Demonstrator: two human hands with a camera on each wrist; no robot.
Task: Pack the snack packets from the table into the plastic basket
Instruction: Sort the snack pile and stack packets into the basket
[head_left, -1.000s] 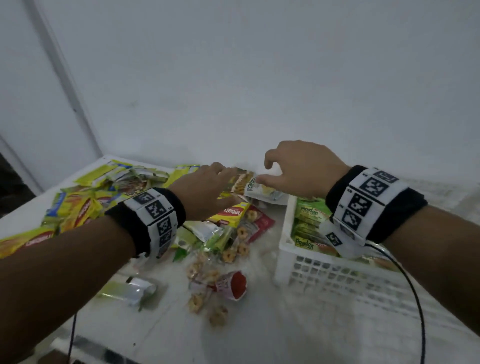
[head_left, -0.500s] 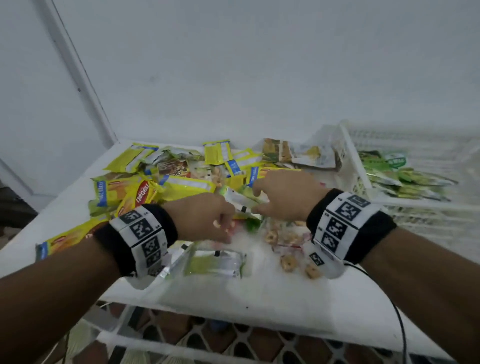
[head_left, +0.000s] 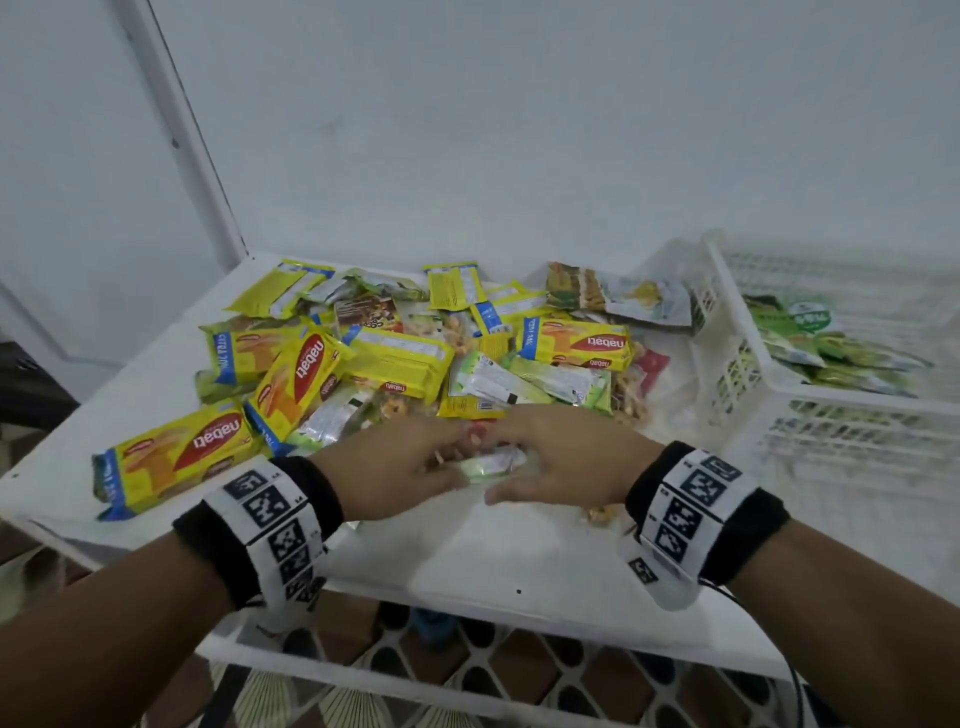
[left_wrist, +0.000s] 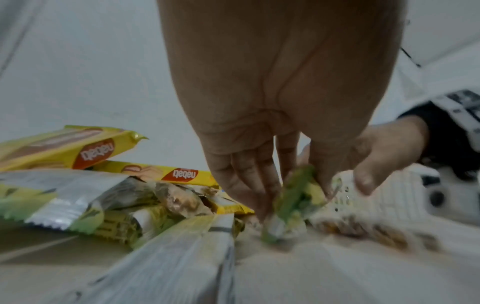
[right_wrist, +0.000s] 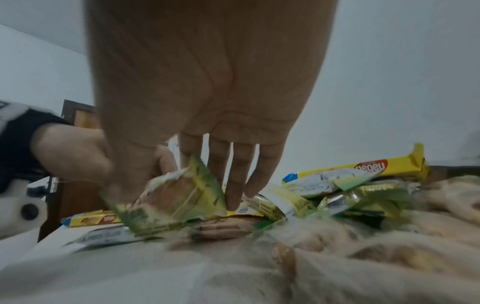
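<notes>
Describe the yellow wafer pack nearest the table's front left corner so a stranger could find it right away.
Start at the white table and find its front left corner. The nabati pack lies there by itself, left of the left hand. Unlike the other yellow packs, it sits apart from the heap, closest to the table's edge.

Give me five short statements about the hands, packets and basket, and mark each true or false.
1. Both hands, left and right, meet at a green packet. True.
2. The basket holds only yellow packets. False: green ones.
3. The basket stands right of the pile. True.
4. The table holds no more packets. False: many remain.
5. The yellow packets read nabati. True.
</notes>
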